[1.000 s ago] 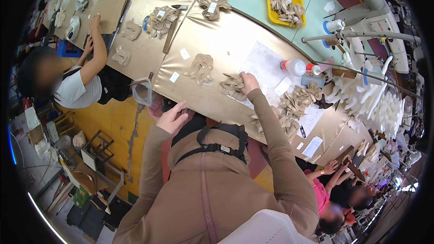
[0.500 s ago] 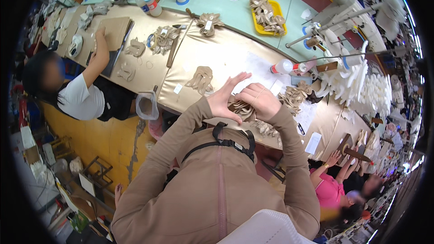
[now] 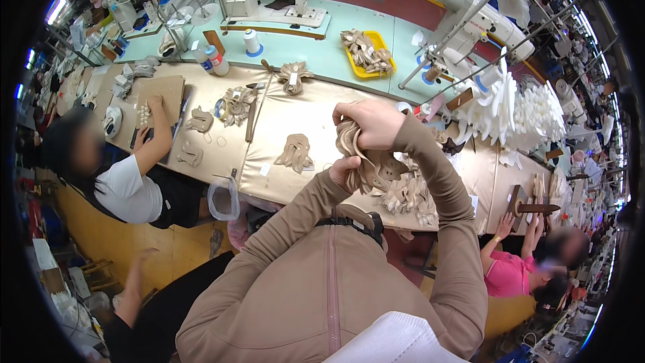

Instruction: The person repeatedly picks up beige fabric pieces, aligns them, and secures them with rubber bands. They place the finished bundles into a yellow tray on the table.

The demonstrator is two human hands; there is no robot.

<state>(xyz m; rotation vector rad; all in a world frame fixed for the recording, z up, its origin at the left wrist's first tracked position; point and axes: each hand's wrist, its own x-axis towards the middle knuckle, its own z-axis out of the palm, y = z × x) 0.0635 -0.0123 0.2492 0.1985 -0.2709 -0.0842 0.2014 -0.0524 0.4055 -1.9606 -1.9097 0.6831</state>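
A bundle of tan cut fabric pieces, layered and bent over, is held up between my two hands above the front of the table. My right hand grips its top with the fingers curled over it. Lower down, my left hand is closed on the near-left edge, thumb against the layers. Just beyond the bundle's near right side lies a pile of similar tan pieces. A flat fan of tan pieces rests on the table left of my hands.
A yellow tray of tan bundles stands on the green bench behind. White gloves hang at the right. Another tan bundle and a wooden strip lie on the table. Co-workers sit on both sides.
My left hand, spread beside the bundle before, has closed on its edge. The bundle is now lifted and tilted up. The view has shifted, and another person's arm shows at lower left.
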